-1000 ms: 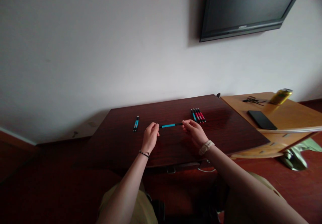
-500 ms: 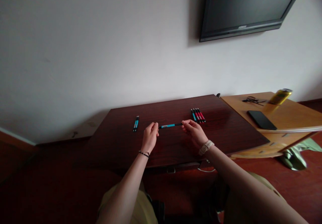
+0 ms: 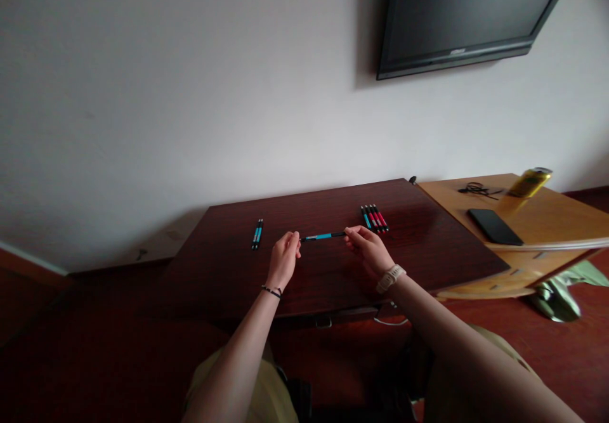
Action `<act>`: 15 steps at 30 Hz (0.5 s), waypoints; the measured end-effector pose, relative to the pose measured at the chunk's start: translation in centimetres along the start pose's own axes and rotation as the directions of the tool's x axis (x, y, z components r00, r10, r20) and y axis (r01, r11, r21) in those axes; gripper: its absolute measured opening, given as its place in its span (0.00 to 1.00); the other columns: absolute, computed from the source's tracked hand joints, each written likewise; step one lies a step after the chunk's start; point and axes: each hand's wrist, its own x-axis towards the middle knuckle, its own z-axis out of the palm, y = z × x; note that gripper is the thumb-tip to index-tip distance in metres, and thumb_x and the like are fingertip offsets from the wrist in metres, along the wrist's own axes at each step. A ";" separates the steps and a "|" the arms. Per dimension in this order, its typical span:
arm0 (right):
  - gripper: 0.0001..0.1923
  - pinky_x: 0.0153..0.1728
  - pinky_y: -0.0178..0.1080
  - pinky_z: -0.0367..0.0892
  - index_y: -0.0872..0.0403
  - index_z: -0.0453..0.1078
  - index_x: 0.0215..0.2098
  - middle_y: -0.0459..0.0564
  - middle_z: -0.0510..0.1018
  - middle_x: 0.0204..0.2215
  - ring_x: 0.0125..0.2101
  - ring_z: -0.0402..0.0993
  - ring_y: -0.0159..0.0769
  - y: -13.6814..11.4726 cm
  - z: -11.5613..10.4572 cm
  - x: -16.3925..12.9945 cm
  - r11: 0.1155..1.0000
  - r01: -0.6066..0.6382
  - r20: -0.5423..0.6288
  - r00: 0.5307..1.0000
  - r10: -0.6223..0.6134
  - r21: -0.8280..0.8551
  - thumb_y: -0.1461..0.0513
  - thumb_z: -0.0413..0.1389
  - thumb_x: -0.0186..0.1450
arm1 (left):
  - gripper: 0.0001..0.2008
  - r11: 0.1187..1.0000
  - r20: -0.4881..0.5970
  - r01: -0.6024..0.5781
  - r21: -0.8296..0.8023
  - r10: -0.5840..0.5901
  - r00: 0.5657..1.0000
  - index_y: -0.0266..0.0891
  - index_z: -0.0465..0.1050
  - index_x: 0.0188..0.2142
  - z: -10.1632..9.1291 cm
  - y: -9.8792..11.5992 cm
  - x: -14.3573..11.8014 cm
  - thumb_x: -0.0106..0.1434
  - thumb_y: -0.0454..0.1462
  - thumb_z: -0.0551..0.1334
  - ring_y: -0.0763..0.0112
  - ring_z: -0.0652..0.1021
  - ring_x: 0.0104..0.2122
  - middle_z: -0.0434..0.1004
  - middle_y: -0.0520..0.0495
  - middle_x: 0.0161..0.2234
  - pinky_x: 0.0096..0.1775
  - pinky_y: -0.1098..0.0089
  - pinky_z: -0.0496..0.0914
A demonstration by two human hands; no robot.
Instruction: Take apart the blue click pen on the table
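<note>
A blue and black pen (image 3: pixel 323 236) is stretched level between my two hands, above the dark wooden table. My left hand (image 3: pixel 285 255) pinches its left end, and my right hand (image 3: pixel 366 245) pinches the right end. Two blue pens (image 3: pixel 257 234) lie side by side on the table, left of my left hand. Beyond my right hand is a row of several pens, with a blue pen (image 3: pixel 366 217) at its left and red pens (image 3: pixel 379 219) to the right of it. My fingers hide both tips of the held pen.
The dark table (image 3: pixel 304 207) stands against a white wall. At its right, a lighter wooden desk (image 3: pixel 451 204) bears a black phone (image 3: pixel 495 226), a thin black cable (image 3: pixel 477 188) and a yellow can (image 3: pixel 530 182). A television (image 3: pixel 466 17) hangs above.
The held pen has turned slightly about its length, so its printed label looks different. Both hands stay nearly in place, and the other pens have not moved.
</note>
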 end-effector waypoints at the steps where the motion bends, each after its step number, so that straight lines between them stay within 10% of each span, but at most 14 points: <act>1: 0.21 0.30 0.33 0.65 0.52 0.75 0.31 0.45 0.77 0.29 0.28 0.68 0.29 0.0 0.0 0.0 1.000 0.001 -0.003 1.000 -0.001 -0.001 0.48 0.74 0.54 | 0.22 1.000 0.003 0.000 -0.007 0.000 1.000 0.41 0.66 0.28 0.0 0.0 0.0 0.72 0.53 0.56 0.72 0.71 0.24 0.67 0.53 0.23 0.29 0.73 0.65; 15: 0.22 0.30 0.33 0.65 0.52 0.74 0.31 0.45 0.77 0.30 0.28 0.68 0.29 -0.2 0.1 -0.1 1.000 0.002 0.000 1.000 -0.002 -0.020 0.47 0.74 0.54 | 0.22 1.000 -0.006 -0.005 -0.008 0.005 1.000 0.41 0.64 0.27 0.2 0.3 0.0 0.72 0.53 0.56 0.74 0.70 0.23 0.66 0.54 0.23 0.28 0.73 0.64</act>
